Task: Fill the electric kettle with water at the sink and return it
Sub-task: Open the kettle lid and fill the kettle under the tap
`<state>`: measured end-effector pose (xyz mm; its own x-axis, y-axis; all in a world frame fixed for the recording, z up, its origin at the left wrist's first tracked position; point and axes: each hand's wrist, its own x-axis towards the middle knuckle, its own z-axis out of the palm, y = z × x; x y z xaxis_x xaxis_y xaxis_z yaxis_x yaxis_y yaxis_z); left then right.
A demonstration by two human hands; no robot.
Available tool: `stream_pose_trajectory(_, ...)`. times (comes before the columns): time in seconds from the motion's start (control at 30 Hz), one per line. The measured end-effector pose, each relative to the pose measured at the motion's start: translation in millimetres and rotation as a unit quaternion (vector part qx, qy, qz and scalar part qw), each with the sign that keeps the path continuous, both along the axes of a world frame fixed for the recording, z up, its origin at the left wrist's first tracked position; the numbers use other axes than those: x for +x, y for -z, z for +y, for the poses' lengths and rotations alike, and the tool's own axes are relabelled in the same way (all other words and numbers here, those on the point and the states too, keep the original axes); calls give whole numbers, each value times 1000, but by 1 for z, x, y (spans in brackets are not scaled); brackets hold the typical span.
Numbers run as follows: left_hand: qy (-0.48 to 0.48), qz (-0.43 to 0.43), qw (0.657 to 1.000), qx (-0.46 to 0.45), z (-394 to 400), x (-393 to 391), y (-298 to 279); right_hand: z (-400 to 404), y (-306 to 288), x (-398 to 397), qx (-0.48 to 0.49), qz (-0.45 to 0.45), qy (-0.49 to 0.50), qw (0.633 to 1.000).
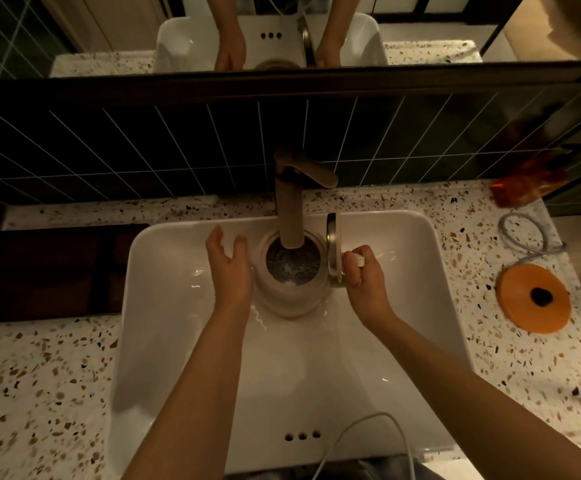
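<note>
Kettle [291,289] is standing upright inside the white sink basin [164,306], long axis vertical, mouth facing up directly under the faucet spout [291,216]. Its handle side is pointing toward the person's right; the hinged lid [333,249] is standing open on edge on that side, metal inner face showing. Water inside is looking churned and bubbly. Kettle body is pale, round and smooth.

Right hand [363,275] is curled closed around the kettle handle beside the lid. Left hand [230,268] is lying against the kettle's left wall, fingers spread apart and loosely curved, not clamped.

Faucet is a matte brownish metal column with 1 lever angled to the right. Basin is glossy ceramic, rectangular with rounded corners, with 3 overflow holes [302,436] in the near wall. Countertop [40,375] is speckled terrazzo. Backsplash [143,150] is dark glossy tile with pale grout lines.

1 orange round kettle base [533,297] with a dark centre connector is sitting on the counter right of the sink, well apart from the kettle; 1 grey coiled cord [524,233] is lying behind it. 1 white cable [368,431] is arching across the near rim.
</note>
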<state>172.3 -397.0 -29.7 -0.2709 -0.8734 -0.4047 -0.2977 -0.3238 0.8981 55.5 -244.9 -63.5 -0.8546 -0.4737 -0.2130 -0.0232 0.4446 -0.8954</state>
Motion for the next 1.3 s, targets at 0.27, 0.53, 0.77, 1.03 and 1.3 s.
stream_pose_trajectory(0.27, -70, 124, 966, 215, 18, 3, 15, 1, 1, -3, 14, 5, -26, 1000)
stream_pose_trajectory(0.53, -96, 94, 974, 184, 30, 3, 15, 11, 14, -3, -2, 27, -81, 996)
stream_pose_trajectory(0.77, -109, 119, 963, 215, 40, 14, 13, 28, -2, -3, 9, 54, -161, 985)
stream_pose_trajectory(1.03, -88, 96, 970, 206, 50, 32, 13, 55, -4, 23, 12, 32, -203, 979)
stream_pose_trajectory(1.3, -46, 61, 981, 176, 49, 40, 14, 61, -1, 43, -31, -56, -197, 978)
